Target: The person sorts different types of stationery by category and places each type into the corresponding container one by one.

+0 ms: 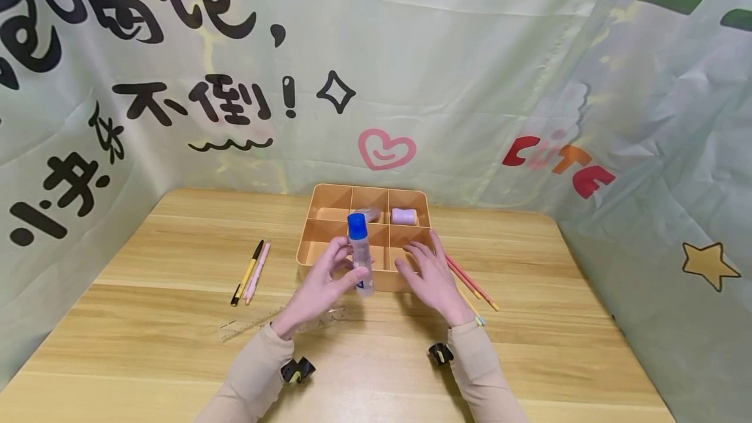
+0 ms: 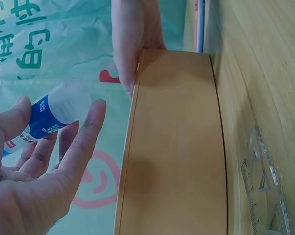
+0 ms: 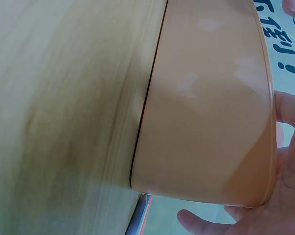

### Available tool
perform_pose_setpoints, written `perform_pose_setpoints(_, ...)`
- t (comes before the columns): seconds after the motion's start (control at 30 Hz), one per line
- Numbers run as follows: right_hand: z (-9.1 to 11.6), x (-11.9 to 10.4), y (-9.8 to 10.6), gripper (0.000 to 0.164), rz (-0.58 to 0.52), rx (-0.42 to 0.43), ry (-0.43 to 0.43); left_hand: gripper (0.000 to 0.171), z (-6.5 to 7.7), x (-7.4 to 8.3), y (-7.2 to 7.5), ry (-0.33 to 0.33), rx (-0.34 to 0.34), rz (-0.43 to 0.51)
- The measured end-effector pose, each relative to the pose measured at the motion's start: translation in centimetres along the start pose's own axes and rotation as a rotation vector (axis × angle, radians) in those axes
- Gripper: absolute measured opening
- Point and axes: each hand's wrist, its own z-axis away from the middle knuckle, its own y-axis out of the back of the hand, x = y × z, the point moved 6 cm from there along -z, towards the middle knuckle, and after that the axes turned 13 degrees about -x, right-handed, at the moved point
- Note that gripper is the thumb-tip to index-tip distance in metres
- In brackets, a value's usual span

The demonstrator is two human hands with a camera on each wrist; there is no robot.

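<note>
Basically, L hand (image 1: 322, 282) pinches the clear plastic glue bottle w/ blue cap (image 1: 361, 254) btwn thumb & fingers, approx. upright by the front wall of the tan plastic compartment box (image 1: 390, 281). R hand (image 1: 431, 279) is loosely spread at box's front-R corner. Only head cam shows the lavender cylinder (image 1: 403, 217) in the back-R compartment. L wrist cam gives bottle's blue label & triangular cutouts in the clear plastic ruler (image 2: 265, 188) on the wooden counter (image 1: 529, 344); R wrist cam, mostly box's outer wall.

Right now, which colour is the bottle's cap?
The cap is blue, clearest in the head view.
</note>
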Motion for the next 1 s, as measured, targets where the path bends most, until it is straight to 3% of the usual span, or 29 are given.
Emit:
perform_pose_setpoints(0.33, 0.0, 0.0, 0.0, 0.046, -0.013, -0.009, -0.001, 0.041, 0.0, 0.0, 1.0, 0.005, 0.076, 0.041)
perform_pose_setpoints(0.53, 0.0, 0.1, -0.1, 0.046, -0.001, -0.001, 0.011, 0.041, 0.1, -0.1, 1.7, 0.004, 0.098, 0.131)
perform_pose_setpoints(0.77, 0.0, 0.0, -0.1, 0.046, -0.007, -0.001, 0.009, 0.045, 0.1, -0.1, 2.1, -0.031, 0.146, 0.223)
perform_pose_setpoints(1.0, 0.0, -0.1, 0.0, 0.045, 0.001, 0.004, 0.023, 0.044, 0.3, 0.0, 2.6, -0.050, 0.222, 0.238)
